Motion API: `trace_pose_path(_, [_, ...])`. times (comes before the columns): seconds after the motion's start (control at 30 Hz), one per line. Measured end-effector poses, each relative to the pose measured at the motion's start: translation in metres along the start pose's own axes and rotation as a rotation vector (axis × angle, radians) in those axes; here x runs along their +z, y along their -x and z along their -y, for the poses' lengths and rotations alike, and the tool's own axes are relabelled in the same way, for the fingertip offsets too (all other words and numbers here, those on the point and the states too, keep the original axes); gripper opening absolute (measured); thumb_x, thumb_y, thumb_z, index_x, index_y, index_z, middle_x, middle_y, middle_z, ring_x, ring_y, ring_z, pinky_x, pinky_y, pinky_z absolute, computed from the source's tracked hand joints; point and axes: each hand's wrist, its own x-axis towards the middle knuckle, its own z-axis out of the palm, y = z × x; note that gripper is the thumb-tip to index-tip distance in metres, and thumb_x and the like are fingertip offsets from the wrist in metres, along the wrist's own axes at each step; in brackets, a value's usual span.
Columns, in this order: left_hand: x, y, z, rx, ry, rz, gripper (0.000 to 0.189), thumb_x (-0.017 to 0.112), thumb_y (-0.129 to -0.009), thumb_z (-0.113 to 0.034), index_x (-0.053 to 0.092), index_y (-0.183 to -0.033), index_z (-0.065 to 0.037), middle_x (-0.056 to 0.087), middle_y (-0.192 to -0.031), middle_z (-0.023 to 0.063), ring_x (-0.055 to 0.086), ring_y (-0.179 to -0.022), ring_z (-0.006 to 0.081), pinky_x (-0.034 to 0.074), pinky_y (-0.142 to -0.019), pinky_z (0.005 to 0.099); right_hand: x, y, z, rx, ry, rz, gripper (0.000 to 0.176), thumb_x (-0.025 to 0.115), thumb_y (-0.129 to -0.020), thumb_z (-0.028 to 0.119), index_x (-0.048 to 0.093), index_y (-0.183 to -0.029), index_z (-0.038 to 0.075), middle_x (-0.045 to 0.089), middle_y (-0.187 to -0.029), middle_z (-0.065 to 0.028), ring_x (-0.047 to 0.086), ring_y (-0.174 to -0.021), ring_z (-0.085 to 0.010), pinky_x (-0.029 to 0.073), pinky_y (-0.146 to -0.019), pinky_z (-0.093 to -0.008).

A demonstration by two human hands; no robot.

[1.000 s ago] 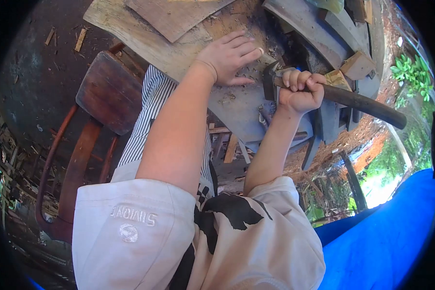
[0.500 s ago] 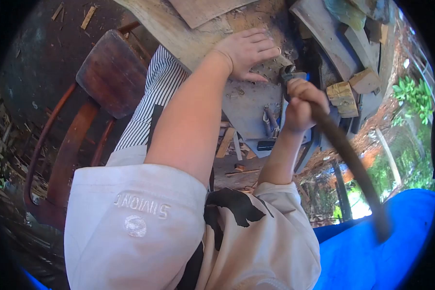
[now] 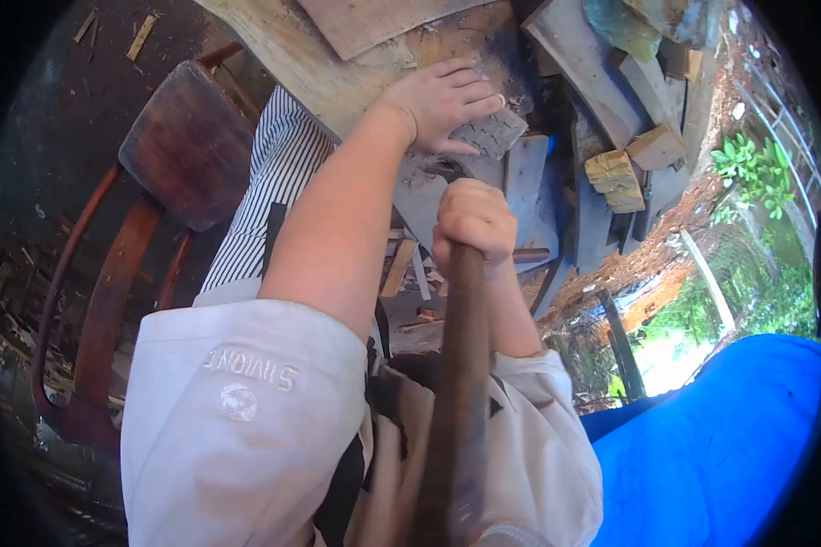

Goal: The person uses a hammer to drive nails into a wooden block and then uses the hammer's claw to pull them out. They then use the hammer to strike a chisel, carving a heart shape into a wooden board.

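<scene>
My left hand lies with fingers spread across a small wooden block, whose visible face is cut with grooves. My right hand is closed in a fist around a long wooden handle that runs back toward my body. Just beyond that fist, below my left thumb, a dark curved metal head shows in part; the exact kind of tool is not clear. Under both hands is a worn wooden work surface with shavings on it.
Boards and a yellowish wood block are stacked at the right. A brown wooden chair stands at the left, near a leg in striped trousers. Blue fabric fills the lower right.
My right hand has swung the tool leftward and nearer the left hand, its handle now pointing straight back. The grooved block has come into view under my left fingers.
</scene>
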Motion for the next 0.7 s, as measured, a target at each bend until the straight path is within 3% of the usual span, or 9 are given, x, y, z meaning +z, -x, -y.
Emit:
trace_pose_path(0.03, [0.000,0.000,0.000,0.001,0.004,0.004,0.074,0.065,-0.074,-0.057,0.048,-0.131,-0.013,0.055,-0.125,0.0067,0.048,-0.122,0.0251,0.026,-0.114,0.0407,0.000,0.002,-0.001,0.014,-0.013,-0.111,0.015,0.064,-0.069,-0.001,0.050,-0.064,0.002,0.047,-0.055,-0.0072,0.050,-0.048,-0.0241,0.043,-0.049,-0.0329])
trace_pose_path(0.07, [0.001,-0.001,0.000,0.010,-0.002,-0.005,0.074,0.065,-0.074,-0.057,0.048,-0.131,-0.013,0.055,-0.125,0.0067,0.048,-0.122,0.0251,0.026,-0.114,0.0407,-0.003,0.009,-0.006,0.005,-0.003,-0.113,0.015,0.064,-0.069,-0.001,0.050,-0.064,0.002,0.047,-0.055,-0.0072,0.050,-0.048,-0.0241,0.043,-0.049,-0.0329])
trace_pose_path(0.13, [0.001,0.001,-0.001,-0.012,-0.024,-0.027,0.073,0.063,-0.075,-0.059,0.048,-0.131,-0.013,0.055,-0.125,0.0074,0.047,-0.122,0.0259,0.026,-0.113,0.0407,-0.014,0.028,-0.015,0.032,0.101,-0.435,0.013,0.059,-0.067,-0.007,0.048,-0.066,0.001,0.050,-0.058,-0.0099,0.050,-0.052,-0.0229,0.043,-0.052,-0.0342])
trace_pose_path(0.27, [0.000,0.000,-0.002,-0.011,-0.030,-0.001,0.073,0.062,-0.076,-0.060,0.049,-0.131,-0.013,0.055,-0.125,0.0081,0.047,-0.122,0.0266,0.026,-0.113,0.0407,-0.056,0.032,-0.026,0.273,-0.185,-0.543,0.009,0.050,-0.070,-0.004,0.044,-0.073,0.002,0.045,-0.060,-0.0076,0.042,-0.053,-0.0180,0.040,-0.054,-0.0335])
trace_pose_path(0.33, [0.000,0.000,-0.002,-0.019,-0.041,-0.020,0.073,0.062,-0.076,-0.059,0.049,-0.131,-0.013,0.055,-0.125,0.0081,0.048,-0.122,0.0261,0.027,-0.113,0.0406,-0.069,0.029,-0.035,0.383,-0.335,-0.522,0.007,0.045,-0.070,-0.003,0.041,-0.073,0.003,0.040,-0.058,-0.0056,0.038,-0.051,-0.0167,0.037,-0.052,-0.0317])
trace_pose_path(0.4, [0.001,-0.001,-0.002,-0.016,-0.047,-0.015,0.073,0.063,-0.075,-0.059,0.049,-0.131,-0.014,0.055,-0.125,0.0079,0.048,-0.122,0.0256,0.027,-0.113,0.0405,-0.074,0.024,-0.046,0.426,-0.449,-0.519,0.008,0.045,-0.067,-0.008,0.045,-0.071,-0.001,0.046,-0.061,-0.0066,0.042,-0.054,-0.0149,0.039,-0.054,-0.0285])
trace_pose_path(0.5, [0.000,-0.001,-0.002,-0.015,-0.054,-0.019,0.074,0.063,-0.075,-0.059,0.049,-0.131,-0.014,0.055,-0.124,0.0074,0.048,-0.121,0.0246,0.028,-0.112,0.0404,-0.080,0.015,-0.061,0.439,-0.335,-0.381,0.007,0.046,-0.066,-0.007,0.048,-0.070,-0.001,0.046,-0.062,-0.0062,0.043,-0.055,-0.0142,0.038,-0.054,-0.0273])
trace_pose_path(0.7, [-0.003,-0.003,-0.004,-0.012,-0.056,0.014,0.075,0.065,-0.073,-0.060,0.049,-0.129,-0.014,0.055,-0.125,0.0082,0.049,-0.120,0.0242,0.028,-0.112,0.0406,-0.088,-0.010,-0.050,0.494,-0.479,-0.294,0.007,0.051,-0.065,-0.005,0.052,-0.071,-0.002,0.049,-0.064,-0.0055,0.046,-0.060,-0.0126,0.038,-0.055,-0.0251])
